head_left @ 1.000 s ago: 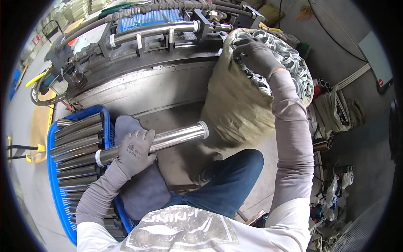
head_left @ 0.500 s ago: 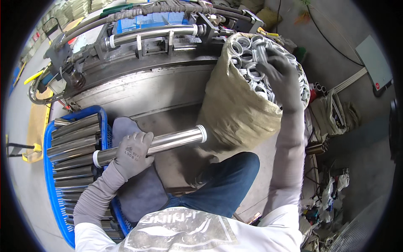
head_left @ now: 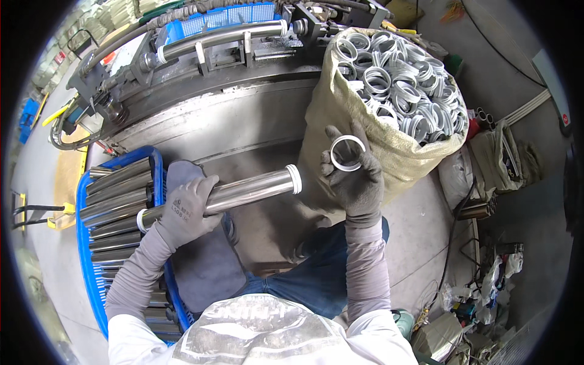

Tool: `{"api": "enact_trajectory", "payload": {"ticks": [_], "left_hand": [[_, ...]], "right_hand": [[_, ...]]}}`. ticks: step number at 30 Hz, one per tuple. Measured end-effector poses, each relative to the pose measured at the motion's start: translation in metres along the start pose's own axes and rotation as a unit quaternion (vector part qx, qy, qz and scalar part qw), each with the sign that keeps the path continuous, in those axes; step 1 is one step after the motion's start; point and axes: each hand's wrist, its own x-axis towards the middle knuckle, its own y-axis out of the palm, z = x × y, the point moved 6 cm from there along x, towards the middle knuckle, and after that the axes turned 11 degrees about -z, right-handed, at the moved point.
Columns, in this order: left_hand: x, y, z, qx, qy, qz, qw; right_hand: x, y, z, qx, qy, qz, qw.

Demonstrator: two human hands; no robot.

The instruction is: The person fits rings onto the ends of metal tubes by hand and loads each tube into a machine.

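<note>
My left hand, in a grey glove, is closed around a shiny metal tube that tilts up to the right. A white ring sits around the tube's right end, and another white ring is near its left end. Just right of the tube, apart from it, my gloved right hand grips a loose white ring between thumb and fingers. Beyond that hand stands a beige woven sack, its open top full of similar rings.
A blue basket at the left holds several metal tubes, beside a dark grey pad. Along the far side runs a machine bench with another ringed tube mounted on it. Plastic bags lie at the lower right.
My right hand has come out of the sack's top toward me and left, now with a white ring in it. The left hand still holds the tube in nearly the same place.
</note>
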Motion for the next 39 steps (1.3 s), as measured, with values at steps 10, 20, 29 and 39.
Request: {"api": "enact_trajectory", "payload": {"ticks": [10,20,29,39], "left_hand": [[0.071,-0.031,0.019,0.094,0.016,-0.033,0.995],[0.169,-0.012,0.041,0.198,0.051,-0.182,0.962],[0.31,-0.039,0.101,0.294,0.045,-0.259,0.919],[0.346,0.001,0.199,0.315,-0.083,0.036,0.945]], "right_hand": [[-0.011,-0.08,-0.016,-0.199,-0.033,-0.205,0.958],[-0.006,-0.073,-0.034,-0.37,-0.027,-0.225,0.901],[-0.005,-0.074,-0.031,-0.421,-0.026,-0.229,0.877],[-0.003,-0.091,-0.045,-0.518,-0.057,-0.156,0.839]]}}
